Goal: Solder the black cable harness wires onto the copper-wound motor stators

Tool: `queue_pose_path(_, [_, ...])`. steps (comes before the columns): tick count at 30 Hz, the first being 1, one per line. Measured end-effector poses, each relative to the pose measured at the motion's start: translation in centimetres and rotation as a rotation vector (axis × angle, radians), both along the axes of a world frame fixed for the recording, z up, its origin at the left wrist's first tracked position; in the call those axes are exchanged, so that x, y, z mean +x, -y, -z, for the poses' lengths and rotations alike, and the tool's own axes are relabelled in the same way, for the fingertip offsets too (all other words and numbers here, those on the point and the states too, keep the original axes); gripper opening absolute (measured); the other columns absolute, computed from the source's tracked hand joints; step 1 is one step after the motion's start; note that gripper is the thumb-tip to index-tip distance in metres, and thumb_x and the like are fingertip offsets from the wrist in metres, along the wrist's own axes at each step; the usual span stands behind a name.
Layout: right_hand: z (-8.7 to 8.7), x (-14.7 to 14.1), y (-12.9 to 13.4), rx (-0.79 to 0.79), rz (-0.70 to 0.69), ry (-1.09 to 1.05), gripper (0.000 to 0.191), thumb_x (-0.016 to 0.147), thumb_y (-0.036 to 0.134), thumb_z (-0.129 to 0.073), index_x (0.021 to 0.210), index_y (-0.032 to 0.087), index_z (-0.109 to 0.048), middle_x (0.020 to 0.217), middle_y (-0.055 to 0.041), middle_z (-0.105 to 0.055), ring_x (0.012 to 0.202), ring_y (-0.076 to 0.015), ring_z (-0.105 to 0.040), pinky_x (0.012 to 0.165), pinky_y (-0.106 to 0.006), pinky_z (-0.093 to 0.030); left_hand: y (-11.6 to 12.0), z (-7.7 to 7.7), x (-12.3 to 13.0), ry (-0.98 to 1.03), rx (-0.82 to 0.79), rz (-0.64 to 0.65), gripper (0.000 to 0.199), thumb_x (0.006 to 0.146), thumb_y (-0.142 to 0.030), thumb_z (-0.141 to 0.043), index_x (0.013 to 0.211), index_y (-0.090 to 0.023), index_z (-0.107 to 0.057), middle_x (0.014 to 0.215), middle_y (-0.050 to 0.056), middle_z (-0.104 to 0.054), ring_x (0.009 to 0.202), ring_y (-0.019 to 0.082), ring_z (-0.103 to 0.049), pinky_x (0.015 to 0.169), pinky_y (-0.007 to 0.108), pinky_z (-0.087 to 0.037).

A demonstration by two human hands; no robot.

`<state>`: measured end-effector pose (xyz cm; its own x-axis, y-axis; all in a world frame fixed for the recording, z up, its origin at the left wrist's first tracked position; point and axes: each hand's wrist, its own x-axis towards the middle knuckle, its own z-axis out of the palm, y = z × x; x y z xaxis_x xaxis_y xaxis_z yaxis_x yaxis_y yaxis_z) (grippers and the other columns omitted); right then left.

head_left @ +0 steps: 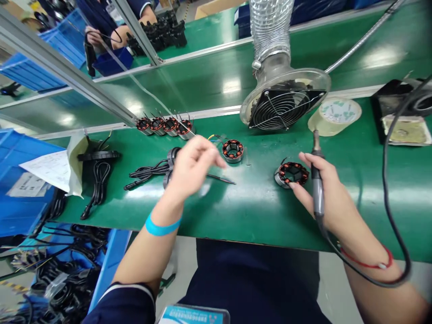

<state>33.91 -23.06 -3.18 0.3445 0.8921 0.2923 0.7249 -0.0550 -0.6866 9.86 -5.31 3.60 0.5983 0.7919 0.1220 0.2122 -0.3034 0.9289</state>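
My right hand (329,191) holds a soldering iron (317,191) upright, its tip pointing away from me. The thumb of that hand touches a copper-wound ring (292,174) on the green bench. My left hand (195,166) is raised over the bench with its fingers drawn together around a thin strand that runs up and to the left. Just right of this hand sits a second wound ring (232,151) with coloured wires. Black cables (150,169) with round housings lie behind and left of my left wrist, partly hidden by the hand.
A fume extractor (281,108) hangs over the bench's back, beside a tape roll (334,116) and a black tray (405,130). Several wound rings (164,126) stand in a row at back left. Blue bins (20,180) are at left. Another person's hand (94,37) shows across the bench.
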Motion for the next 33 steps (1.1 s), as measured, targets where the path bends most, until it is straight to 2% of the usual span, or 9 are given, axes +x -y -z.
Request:
queue_pose_path(2, [0.1,0.0,-0.4,-0.014,-0.038,-0.102,0.065,0.084,0.029,-0.064,0.142,0.028,-0.034,0.135,-0.0084,-0.055,0.121,-0.0280,-0.055,0.103,-0.050,-0.044,1.8,0.5,2.6,-0.015,-0.337,0.293,0.019,0.091,-0.037,-0.050,0.084,-0.019,-0.045,0.061,-0.002,-0.061,0.058,0.013,-0.064,0.057,0.025,-0.051])
queue_pose_path(3, [0.2,-0.1,-0.4,-0.009,-0.050,-0.129,0.063,0.085,0.028,-0.064,0.141,0.028,-0.035,0.133,-0.0076,-0.056,0.120,-0.0265,-0.056,0.103,-0.048,-0.044,2.4,0.9,3.8,-0.024,-0.474,0.362,0.019,0.092,-0.035,-0.048,0.084,-0.019,-0.043,0.059,-0.003,-0.059,0.052,0.012,-0.061,0.051,0.023,-0.047])
queue_pose_path(6, [0.4,-0.9,0.2,0.004,-0.078,-0.163,0.060,0.086,0.027,-0.063,0.139,0.028,-0.036,0.131,-0.0079,-0.057,0.121,-0.0257,-0.055,0.105,-0.045,-0.044,3.3,2.0,6.6,-0.022,-0.663,0.263,0.018,0.091,-0.029,-0.046,0.079,-0.019,-0.038,0.056,-0.007,-0.046,0.041,0.004,-0.043,0.040,0.016,-0.028])
queue_pose_path(9, [0.6,-2.0,1.0,-0.032,-0.142,-0.200,0.058,0.088,0.030,-0.061,0.140,0.029,-0.036,0.134,-0.0090,-0.054,0.122,-0.0270,-0.053,0.104,-0.047,-0.043,3.3,2.3,8.0,-0.141,-0.625,0.210,0.028,0.088,-0.034,-0.054,0.072,-0.018,-0.038,0.054,-0.009,-0.033,0.044,0.002,-0.027,0.043,0.017,-0.017])
queue_pose_path(13, [0.7,-2.9,1.4,-0.016,-0.167,-0.179,0.056,0.089,0.029,-0.060,0.140,0.027,-0.037,0.135,-0.0106,-0.051,0.122,-0.0285,-0.051,0.101,-0.048,-0.045,3.0,2.1,8.5,-0.297,-0.545,0.286,0.042,0.082,-0.047,-0.060,0.062,-0.016,-0.041,0.054,-0.008,-0.031,0.048,0.003,-0.025,0.046,0.019,-0.017])
queue_pose_path(17, [1.0,-3.0,1.4,0.024,-0.185,-0.186,0.058,0.089,0.028,-0.059,0.142,0.027,-0.035,0.137,-0.0095,-0.050,0.120,-0.0280,-0.051,0.101,-0.048,-0.044,2.6,2.2,8.1,-0.287,-0.670,0.325,0.031,0.085,-0.040,-0.056,0.069,-0.013,-0.056,0.056,-0.006,-0.041,0.047,0.003,-0.028,0.046,0.020,-0.017])
queue_pose_path(23, [1.1,-3.1,1.2,0.056,-0.198,-0.164,0.059,0.089,0.027,-0.059,0.143,0.026,-0.035,0.135,-0.0090,-0.052,0.115,-0.0278,-0.052,0.098,-0.048,-0.044,3.5,3.4,7.7,-0.088,-0.859,0.315,0.030,0.081,-0.041,-0.061,0.076,-0.012,-0.056,0.062,-0.004,-0.047,0.044,0.001,-0.026,0.044,0.019,-0.014])
queue_pose_path(29, [1.1,-3.0,1.1,0.038,-0.185,-0.173,0.058,0.088,0.027,-0.059,0.142,0.023,-0.038,0.127,-0.0100,-0.055,0.112,-0.0263,-0.053,0.097,-0.045,-0.045,5.4,2.9,6.5,-0.190,-0.728,0.248,0.044,0.083,-0.055,-0.056,0.067,-0.015,-0.044,0.056,-0.008,-0.033,0.046,0.002,-0.024,0.044,0.018,-0.016])
queue_pose_path(33, [0.9,-3.0,1.1,0.044,-0.195,-0.155,0.057,0.088,0.025,-0.059,0.141,0.024,-0.038,0.129,-0.0095,-0.054,0.112,-0.0264,-0.052,0.098,-0.046,-0.044,5.5,2.4,5.9,-0.262,-0.749,0.301,0.040,0.081,-0.049,-0.060,0.065,-0.014,-0.049,0.056,-0.006,-0.042,0.047,0.003,-0.030,0.044,0.019,-0.017])
